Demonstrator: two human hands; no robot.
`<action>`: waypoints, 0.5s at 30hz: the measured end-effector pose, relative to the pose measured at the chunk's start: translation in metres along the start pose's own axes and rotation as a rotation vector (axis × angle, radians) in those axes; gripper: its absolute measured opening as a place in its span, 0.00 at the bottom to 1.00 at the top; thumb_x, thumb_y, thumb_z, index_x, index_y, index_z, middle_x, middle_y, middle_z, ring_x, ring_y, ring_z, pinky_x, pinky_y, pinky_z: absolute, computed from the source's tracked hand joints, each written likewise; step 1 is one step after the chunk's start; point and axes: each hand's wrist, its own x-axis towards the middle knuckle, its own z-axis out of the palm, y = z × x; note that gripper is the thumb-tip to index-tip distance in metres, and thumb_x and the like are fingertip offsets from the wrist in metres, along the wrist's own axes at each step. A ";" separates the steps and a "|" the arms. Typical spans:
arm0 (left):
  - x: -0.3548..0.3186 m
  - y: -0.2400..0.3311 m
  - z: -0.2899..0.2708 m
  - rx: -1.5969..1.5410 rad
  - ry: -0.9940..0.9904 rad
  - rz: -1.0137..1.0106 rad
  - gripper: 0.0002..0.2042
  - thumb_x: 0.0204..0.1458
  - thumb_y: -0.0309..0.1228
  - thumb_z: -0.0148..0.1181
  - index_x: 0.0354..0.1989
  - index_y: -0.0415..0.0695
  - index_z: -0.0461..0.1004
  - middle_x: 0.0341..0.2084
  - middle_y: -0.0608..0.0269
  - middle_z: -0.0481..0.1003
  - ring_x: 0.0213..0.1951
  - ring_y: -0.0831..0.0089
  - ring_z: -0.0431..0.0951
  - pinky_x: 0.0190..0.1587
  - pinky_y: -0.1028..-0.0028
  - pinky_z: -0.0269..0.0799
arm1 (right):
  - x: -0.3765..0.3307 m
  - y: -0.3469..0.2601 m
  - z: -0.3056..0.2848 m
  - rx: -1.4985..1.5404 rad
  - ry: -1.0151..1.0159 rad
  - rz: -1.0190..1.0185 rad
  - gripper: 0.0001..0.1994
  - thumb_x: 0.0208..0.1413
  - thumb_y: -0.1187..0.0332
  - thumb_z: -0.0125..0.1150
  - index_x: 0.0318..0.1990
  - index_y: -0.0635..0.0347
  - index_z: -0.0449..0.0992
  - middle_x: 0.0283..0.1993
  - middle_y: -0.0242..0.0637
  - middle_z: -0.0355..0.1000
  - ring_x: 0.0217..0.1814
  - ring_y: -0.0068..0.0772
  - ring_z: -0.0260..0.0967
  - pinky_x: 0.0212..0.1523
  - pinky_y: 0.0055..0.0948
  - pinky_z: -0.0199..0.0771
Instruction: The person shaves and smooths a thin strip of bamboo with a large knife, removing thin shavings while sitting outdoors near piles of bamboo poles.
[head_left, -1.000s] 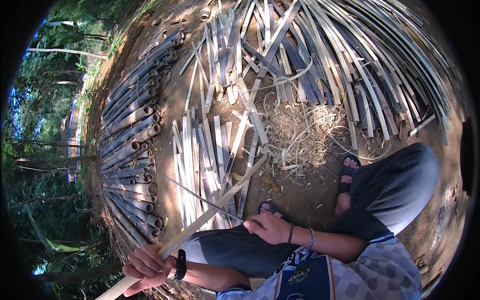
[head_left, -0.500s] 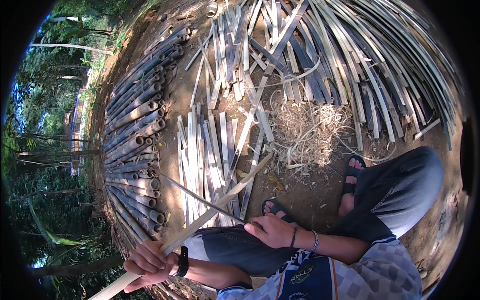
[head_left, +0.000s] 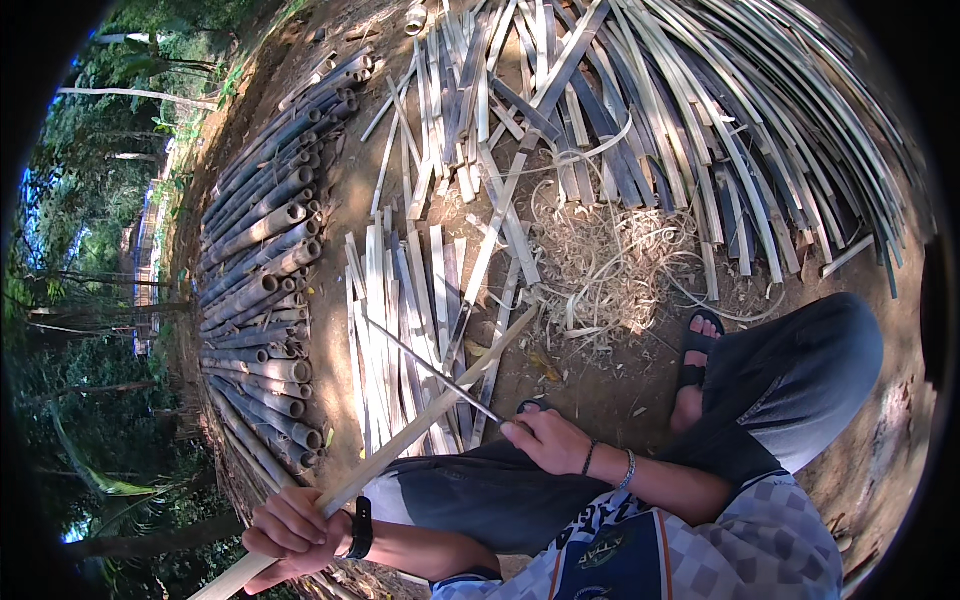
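My left hand is closed round a long, pale bamboo strip, which slants from the lower left up toward the middle. In my right hand is a knife with a long thin blade; its handle is hidden by my fingers. The blade crosses over the strip well beyond my left hand and points up and to the left. The far end of the strip reaches the edge of a heap of curly shavings.
Split bamboo strips lie in a large spread at the top right. A smaller bundle of strips lies left of centre. Cut bamboo poles are stacked along the left. My bent leg and sandalled foot are at the right.
The knife has moved up along the strip, away from my left hand, and its tip has shifted right. My left hand keeps its grip. The whole view has shifted slightly.
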 end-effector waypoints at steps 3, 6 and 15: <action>-0.003 0.002 -0.002 0.010 0.005 0.013 0.28 0.56 0.60 0.45 0.14 0.51 0.52 0.00 0.76 0.55 0.02 0.88 0.51 0.04 0.88 0.50 | 0.008 0.057 -0.007 0.207 0.049 0.365 0.27 0.65 0.50 0.40 0.25 0.66 0.69 0.16 0.42 0.64 0.17 0.38 0.64 0.26 0.39 0.66; -0.009 0.006 -0.006 0.014 0.053 0.049 0.28 0.56 0.59 0.47 0.14 0.51 0.52 0.01 0.76 0.55 0.02 0.88 0.52 0.04 0.88 0.51 | 0.004 0.001 -0.023 0.291 0.008 0.492 0.28 0.65 0.50 0.40 0.21 0.65 0.68 0.14 0.40 0.63 0.17 0.35 0.63 0.26 0.37 0.65; -0.002 0.004 -0.007 -0.041 -0.019 -0.018 0.29 0.55 0.61 0.45 0.14 0.50 0.52 0.01 0.75 0.56 0.02 0.88 0.53 0.04 0.88 0.53 | 0.009 0.004 -0.014 0.125 -0.006 0.217 0.28 0.64 0.49 0.41 0.20 0.64 0.69 0.15 0.40 0.65 0.18 0.41 0.63 0.27 0.38 0.65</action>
